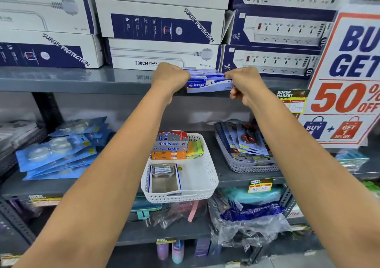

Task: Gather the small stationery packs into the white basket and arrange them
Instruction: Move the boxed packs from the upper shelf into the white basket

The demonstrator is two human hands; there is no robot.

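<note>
On the upper shelf, the left hand and right hand clamp opposite ends of a bundle of blue stationery packs. One shelf below, the white basket holds stacked Softek boxes, orange boxes, green pads and a clear-lidded case.

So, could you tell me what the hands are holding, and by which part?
Both hands grip a stack of blue staple packs on the upper shelf: left hand at its left end, right hand at its right end.
</note>
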